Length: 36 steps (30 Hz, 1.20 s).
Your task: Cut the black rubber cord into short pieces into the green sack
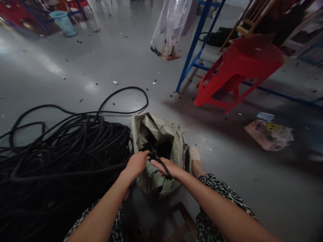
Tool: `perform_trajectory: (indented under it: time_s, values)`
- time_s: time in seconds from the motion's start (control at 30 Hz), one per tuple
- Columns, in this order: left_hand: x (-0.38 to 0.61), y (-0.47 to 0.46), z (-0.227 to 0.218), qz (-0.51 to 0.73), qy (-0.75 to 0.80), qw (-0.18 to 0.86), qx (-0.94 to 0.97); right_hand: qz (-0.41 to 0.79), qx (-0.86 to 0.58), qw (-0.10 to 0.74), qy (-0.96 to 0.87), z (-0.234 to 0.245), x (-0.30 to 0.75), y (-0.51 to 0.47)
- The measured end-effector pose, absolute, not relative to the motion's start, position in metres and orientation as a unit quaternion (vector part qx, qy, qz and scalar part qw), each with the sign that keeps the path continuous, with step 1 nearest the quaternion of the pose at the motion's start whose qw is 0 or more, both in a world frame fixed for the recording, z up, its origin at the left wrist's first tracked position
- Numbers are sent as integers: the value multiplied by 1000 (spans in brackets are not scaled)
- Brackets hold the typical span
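While you sit on the floor-level seat, both hands work over the mouth of the green woven sack, which serves as the landmark here.

- Left hand: just above the sack's near-left rim. Fingers closed, tips pinching a short black piece held over the opening.
- Right hand: just above the sack's near-right rim, nearly touching your left hand. Closed around a black loop that curves over the knuckles. Scissor handle or bend of hose: cannot tell. A thin dark line runs from it toward the pinched piece.
- Inside the sack: a heap of black offcuts, dark and hard to make out singly.
- Left of the sack, touching its side: a big tangled coil of black hose, one strand looping out across the floor behind the sack.
- Right of the sack, just beside it: your foot in a pale shoe.
- Below the sack, toward you: leopard-print trouser legs and a wooden stool between them.
- Far right of the sack: a crumpled printed packet lying flat.
- Behind the sack, well apart: a tipped red plastic stool against a blue metal frame, with a clear plastic bag hanging at the frame.
- Far behind and to the left: a pale blue basket.
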<state>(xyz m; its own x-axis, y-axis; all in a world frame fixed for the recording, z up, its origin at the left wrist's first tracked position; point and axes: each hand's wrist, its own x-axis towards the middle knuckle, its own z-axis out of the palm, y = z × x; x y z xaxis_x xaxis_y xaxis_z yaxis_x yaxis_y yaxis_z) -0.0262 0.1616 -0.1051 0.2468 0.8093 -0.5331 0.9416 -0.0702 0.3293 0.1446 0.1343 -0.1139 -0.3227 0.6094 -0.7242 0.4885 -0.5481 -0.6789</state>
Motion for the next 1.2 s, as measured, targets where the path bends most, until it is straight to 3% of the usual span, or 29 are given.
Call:
perform_trajectory:
  time_s: [0.57,1.2]
  values:
    - [-22,157,-101,-133,616,310,712,650,-623,57,-433,-123,137,127]
    - [-28,160,-97,-215,597,324,701,613,-632,-32,-472,-112,138,128]
